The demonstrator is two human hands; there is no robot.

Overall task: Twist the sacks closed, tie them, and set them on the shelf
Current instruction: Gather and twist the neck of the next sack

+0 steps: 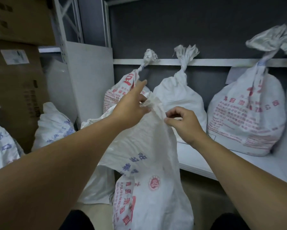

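A white woven sack [149, 163] with red and blue print stands on the floor between my knees, its mouth gathered upward. My left hand [131, 105] grips the bunched top of the sack, forefinger stretched out. My right hand [184, 123] pinches the sack's edge just right of the neck. Three tied sacks sit on the white shelf [239, 161]: one with red print at the left [119, 93], a plain one in the middle [179, 95], a large one at the right [245, 117].
Cardboard boxes [18, 77] are stacked at the left, with more white sacks [53, 125] on the floor below them. A white shelf upright [89, 77] stands left of the shelf bay. A higher shelf rail [210, 62] crosses behind the tied sack tops.
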